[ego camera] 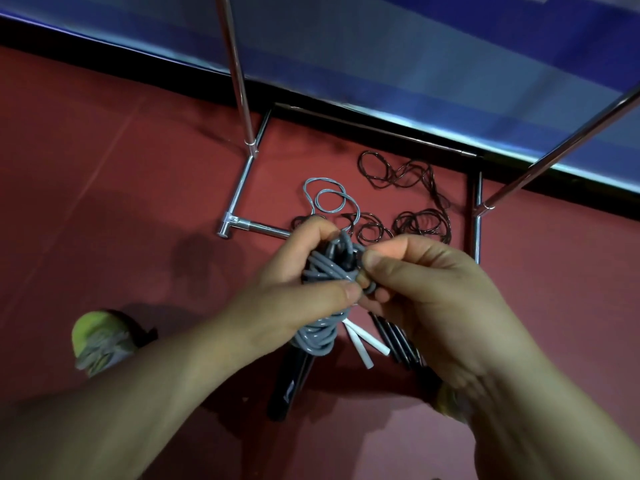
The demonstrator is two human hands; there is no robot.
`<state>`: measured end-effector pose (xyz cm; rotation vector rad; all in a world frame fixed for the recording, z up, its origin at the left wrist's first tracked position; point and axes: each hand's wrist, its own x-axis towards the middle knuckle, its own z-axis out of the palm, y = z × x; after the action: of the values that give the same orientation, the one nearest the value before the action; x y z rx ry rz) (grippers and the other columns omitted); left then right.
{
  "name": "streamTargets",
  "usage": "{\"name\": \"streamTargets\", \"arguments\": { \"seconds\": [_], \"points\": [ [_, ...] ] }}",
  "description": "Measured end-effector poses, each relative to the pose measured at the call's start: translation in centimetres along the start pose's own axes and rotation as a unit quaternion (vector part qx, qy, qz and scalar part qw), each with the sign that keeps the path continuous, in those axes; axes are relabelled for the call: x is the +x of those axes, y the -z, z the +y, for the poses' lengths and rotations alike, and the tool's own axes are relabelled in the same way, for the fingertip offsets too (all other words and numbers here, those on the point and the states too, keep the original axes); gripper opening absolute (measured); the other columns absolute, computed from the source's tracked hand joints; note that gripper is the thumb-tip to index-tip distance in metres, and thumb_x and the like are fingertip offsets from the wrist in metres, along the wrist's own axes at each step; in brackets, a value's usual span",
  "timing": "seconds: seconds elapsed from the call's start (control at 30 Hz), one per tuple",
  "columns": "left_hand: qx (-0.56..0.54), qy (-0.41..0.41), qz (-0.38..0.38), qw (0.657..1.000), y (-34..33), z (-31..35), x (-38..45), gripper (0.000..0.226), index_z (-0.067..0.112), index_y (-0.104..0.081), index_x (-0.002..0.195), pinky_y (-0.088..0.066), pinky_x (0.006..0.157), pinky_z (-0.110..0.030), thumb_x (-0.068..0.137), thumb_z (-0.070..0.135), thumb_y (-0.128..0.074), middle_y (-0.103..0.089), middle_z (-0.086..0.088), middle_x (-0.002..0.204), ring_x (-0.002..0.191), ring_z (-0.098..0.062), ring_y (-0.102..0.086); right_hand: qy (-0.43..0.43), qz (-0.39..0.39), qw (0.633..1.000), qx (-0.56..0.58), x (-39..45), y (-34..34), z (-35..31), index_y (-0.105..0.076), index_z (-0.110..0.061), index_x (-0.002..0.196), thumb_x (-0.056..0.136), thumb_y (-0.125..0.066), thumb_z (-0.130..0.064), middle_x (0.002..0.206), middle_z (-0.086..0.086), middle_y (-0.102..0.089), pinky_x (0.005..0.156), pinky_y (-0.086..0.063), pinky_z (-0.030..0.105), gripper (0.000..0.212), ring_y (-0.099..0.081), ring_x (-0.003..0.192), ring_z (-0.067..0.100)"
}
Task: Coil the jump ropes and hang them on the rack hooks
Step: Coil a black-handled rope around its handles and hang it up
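A coiled grey jump rope (323, 271) is gripped by the left hand (298, 292) and pinched by the right hand (426, 289); no writing can be read

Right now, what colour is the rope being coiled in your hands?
Grey; the coiled rope shows best in the head view.

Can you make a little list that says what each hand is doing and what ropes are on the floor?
left hand: grips the grey jump rope bundle
right hand: pinches a strand of that rope
black handles: hang below the bundle
floor: dark ropes and a pale rope lie loose
rack: no rope seen hanging on it
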<state>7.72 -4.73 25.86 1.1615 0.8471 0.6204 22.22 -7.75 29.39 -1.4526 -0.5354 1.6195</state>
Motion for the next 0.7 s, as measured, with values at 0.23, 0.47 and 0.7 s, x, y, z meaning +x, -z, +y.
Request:
{"name": "streamTargets", "arguments": {
  "seconds": [0.23,0.47,0.7],
  "points": [
    [-0.015,-0.025,0.095,0.995,1.2,0.6,1.0,0.038,0.04,-0.069,0.083,-0.049,0.074,-0.019,0.046,0.035,-0.073,-0.071,0.011,0.085,0.081,-0.004,-0.065,-0.001,-0.02,0.997,0.074,0.1,0.1,-0.4,-0.068,-0.009,0.075,0.058,-0.065,-0.013,0.06,0.004,-0.059,0.066,-0.055,0.024,0.017,-0.051,0.053,0.008],
    [-0.072,-0.023,0.137,0.988,0.2,0.5,0.6,0.042,0.029,-0.068,0.089,-0.05,0.07,-0.018,0.049,0.041,-0.061,-0.07,0.009,0.085,0.08,-0.005,-0.065,-0.013,-0.032,0.995,0.094,-0.2,-0.4,-0.4,-0.067,-0.004,0.083,0.059,-0.064,-0.01,0.064,0.004,-0.066,0.06,-0.055,0.021,0.025,-0.06,0.054,0.008],
    [-0.049,-0.004,0.112,0.992,1.0,1.4,0.6,0.028,0.039,-0.069,0.078,-0.052,0.062,-0.023,0.05,0.04,-0.066,-0.067,0.009,0.072,0.066,-0.007,-0.064,0.047,-0.012,0.998,0.05,0.1,0.3,-1.1,-0.071,-0.016,0.08,0.066,-0.074,-0.008,0.069,0.0,-0.067,0.06,-0.054,0.02,0.016,-0.062,0.062,0.008]
  ]
}}
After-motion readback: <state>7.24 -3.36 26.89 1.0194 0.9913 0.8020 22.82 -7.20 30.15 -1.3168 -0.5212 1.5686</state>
